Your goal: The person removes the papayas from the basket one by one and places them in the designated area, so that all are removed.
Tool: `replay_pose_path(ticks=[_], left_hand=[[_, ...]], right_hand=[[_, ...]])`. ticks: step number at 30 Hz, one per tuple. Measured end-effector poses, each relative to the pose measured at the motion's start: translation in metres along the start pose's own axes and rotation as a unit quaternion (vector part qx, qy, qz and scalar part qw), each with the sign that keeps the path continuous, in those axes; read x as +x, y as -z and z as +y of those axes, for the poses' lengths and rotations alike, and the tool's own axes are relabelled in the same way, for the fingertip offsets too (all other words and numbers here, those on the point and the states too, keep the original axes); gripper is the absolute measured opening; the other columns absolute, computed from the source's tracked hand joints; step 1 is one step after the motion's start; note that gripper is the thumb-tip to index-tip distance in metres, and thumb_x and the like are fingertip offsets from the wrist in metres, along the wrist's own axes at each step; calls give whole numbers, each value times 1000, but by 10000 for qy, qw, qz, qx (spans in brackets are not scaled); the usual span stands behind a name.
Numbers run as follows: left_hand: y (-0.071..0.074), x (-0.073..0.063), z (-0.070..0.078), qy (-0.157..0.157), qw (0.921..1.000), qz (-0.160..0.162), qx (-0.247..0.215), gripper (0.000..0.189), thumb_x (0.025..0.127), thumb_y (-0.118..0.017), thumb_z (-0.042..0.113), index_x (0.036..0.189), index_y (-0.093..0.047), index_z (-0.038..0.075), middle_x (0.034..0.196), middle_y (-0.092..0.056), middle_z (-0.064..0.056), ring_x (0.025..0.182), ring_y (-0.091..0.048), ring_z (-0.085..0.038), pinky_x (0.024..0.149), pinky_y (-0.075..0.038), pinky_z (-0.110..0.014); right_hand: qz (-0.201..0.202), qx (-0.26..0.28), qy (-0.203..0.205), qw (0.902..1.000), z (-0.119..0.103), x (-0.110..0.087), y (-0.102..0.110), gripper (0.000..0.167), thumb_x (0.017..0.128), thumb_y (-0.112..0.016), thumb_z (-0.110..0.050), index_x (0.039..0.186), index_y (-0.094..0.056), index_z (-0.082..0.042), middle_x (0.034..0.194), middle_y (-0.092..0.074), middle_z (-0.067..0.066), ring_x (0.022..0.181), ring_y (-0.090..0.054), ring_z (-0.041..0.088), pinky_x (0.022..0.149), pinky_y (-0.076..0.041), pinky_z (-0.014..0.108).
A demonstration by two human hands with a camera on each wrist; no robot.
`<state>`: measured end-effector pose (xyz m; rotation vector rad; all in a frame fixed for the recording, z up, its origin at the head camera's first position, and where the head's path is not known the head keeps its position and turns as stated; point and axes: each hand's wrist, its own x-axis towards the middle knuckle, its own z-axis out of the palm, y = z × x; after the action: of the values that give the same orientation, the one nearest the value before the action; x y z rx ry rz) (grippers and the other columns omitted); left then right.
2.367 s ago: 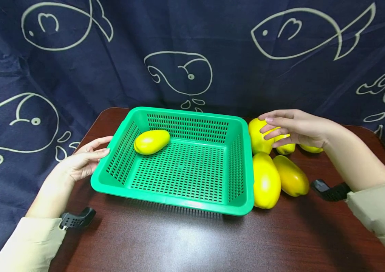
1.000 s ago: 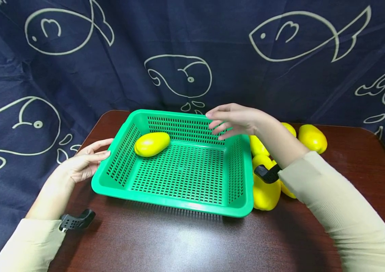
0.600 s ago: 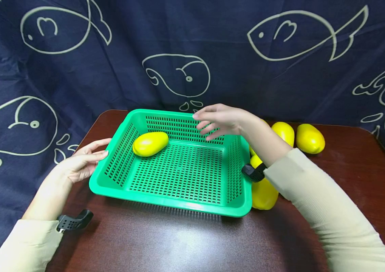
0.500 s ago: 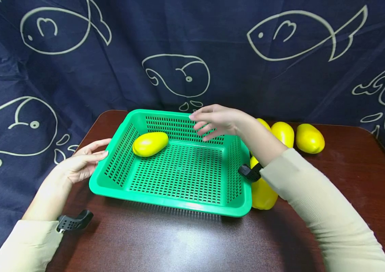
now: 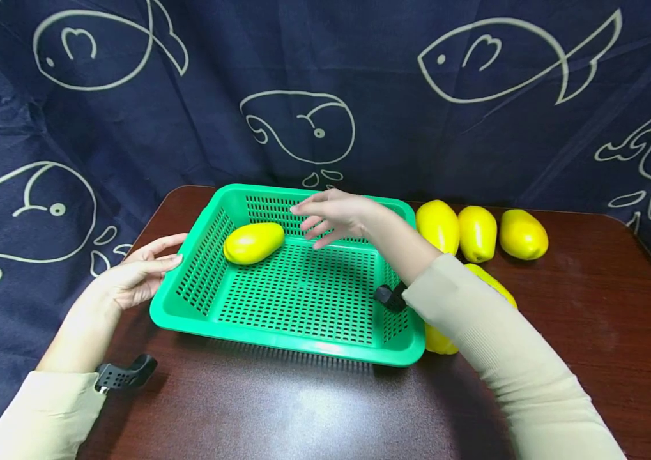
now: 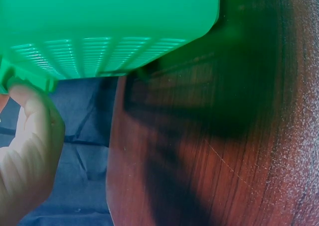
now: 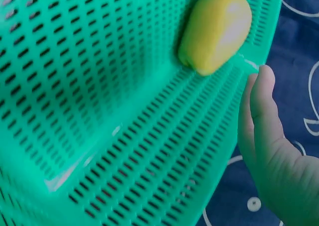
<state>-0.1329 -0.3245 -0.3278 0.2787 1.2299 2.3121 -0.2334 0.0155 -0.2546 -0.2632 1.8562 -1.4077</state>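
Note:
A green plastic basket (image 5: 291,340) with slotted walls is in the middle of the head view. One yellow mango (image 5: 253,243) lies inside it, against the left wall; the right wrist view shows the same mango (image 7: 217,32) near a corner. My left hand (image 5: 140,276) grips the basket's left rim, thumb towards me; in the left wrist view the hand (image 6: 32,146) meets the rim and its other fingers are mostly hidden. Over the basket's far half, my right hand (image 5: 333,217) hovers with loosely spread fingers, holding nothing, to the right of the mango.
Right of the basket, several more yellow mangoes lie on the dark wooden table (image 5: 589,332): a back row with a mango (image 5: 478,233) and another mango (image 5: 523,234), and nearer ones partly behind the right sleeve (image 5: 492,345). A blue curtain (image 5: 388,64) hangs behind.
My right hand has moved left from above the mangoes on the table to over the basket, and slightly lower. The left hand, the basket and the mango inside stay in place.

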Motion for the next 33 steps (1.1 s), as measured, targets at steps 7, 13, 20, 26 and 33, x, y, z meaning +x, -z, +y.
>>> replay_pose_path(ticks=[7,13,20,26,33], left_hand=[[-1,0,0,-7,10000,73,27,38,95,-39,-10,119,-60,11,104,-66,-13,93,-65,-23,79,-54,-36],[0,1,1,13,9999,124,44,38,95,-40,-10,118,-61,12,104,-67,-13,92,-66,-23,78,-54,-36],[3,2,0,14,9999,130,55,38,95,-40,-10,118,-61,12,104,-67,-13,92,-66,-24,78,-54,-37],[2,2,0,22,9999,92,51,38,95,-39,-10,118,-60,12,104,-67,-13,93,-65,-24,78,-54,-37],[0,1,0,26,10000,15,10,39,95,-39,-10,118,-61,12,104,-67,-12,93,-65,-23,79,-54,-36]], right_hand=[[117,295,-317,9990,7,15,-18,57,92,-60,-25,138,-34,-4,134,-45,23,119,-49,37,86,-51,43],[214,325,-378,9985,13,25,-25,62,92,-60,-26,141,-29,-4,133,-47,23,117,-51,37,85,-51,43],[272,166,-590,9978,21,34,-31,61,93,-58,-26,141,-30,-2,132,-46,25,116,-51,38,87,-50,44],[220,39,-732,9971,25,40,-41,64,93,-58,-28,143,-26,-2,130,-46,25,114,-52,37,86,-51,43],[261,95,-826,9962,27,47,-54,71,93,-58,-29,144,-18,-1,131,-42,26,115,-52,39,86,-50,45]])
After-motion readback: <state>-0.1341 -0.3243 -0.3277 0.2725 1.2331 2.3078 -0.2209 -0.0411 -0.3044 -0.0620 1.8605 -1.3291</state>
